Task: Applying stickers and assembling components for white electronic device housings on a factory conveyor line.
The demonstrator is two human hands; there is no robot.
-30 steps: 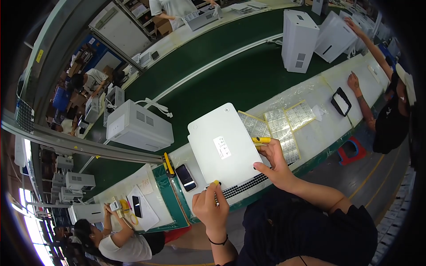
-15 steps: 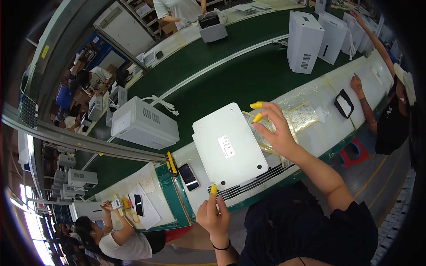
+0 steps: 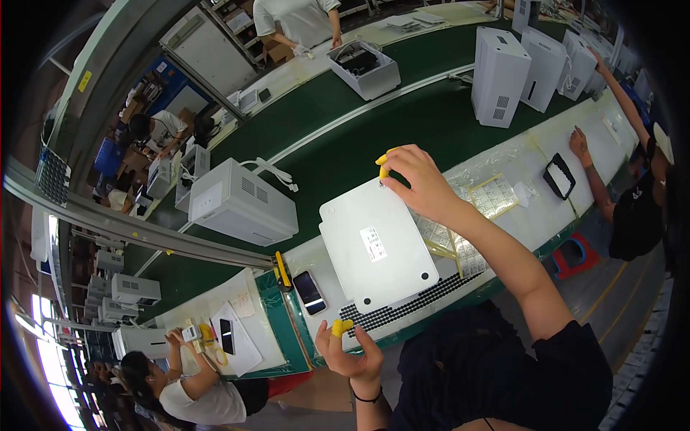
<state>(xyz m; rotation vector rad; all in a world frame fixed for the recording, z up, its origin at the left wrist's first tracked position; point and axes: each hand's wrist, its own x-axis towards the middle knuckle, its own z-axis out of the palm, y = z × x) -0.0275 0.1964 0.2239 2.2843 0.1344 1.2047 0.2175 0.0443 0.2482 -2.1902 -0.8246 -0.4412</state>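
A white flat panel (image 3: 359,262) with a printed label lies on the bench before me, black round feet (image 3: 367,301) at its two near corners. My right hand (image 3: 420,183) reaches over its far corner, yellow finger covers on the fingertips. Thumb and fingers are pinched together there; anything between them is too small to make out. Off the panel's near left corner is my left hand (image 3: 352,352), also with yellow finger covers, its fingers curled in toward the thumb. Whatever it may hold is hidden. Rows of small black round pads (image 3: 410,302) run beside and under the panel's near edge.
A phone (image 3: 310,292) and a yellow-handled cutter (image 3: 282,269) lie left of the panel. Label sheets (image 3: 496,195) and a black frame (image 3: 558,177) lie to the right. White box-shaped units (image 3: 244,201) stand along the green belt (image 3: 345,158). Several co-workers are around.
My right hand has moved left onto the panel's far corner, its fingers closing. The left hand has drawn back slightly from the near corner and curled. A grey bin on the belt has shifted right.
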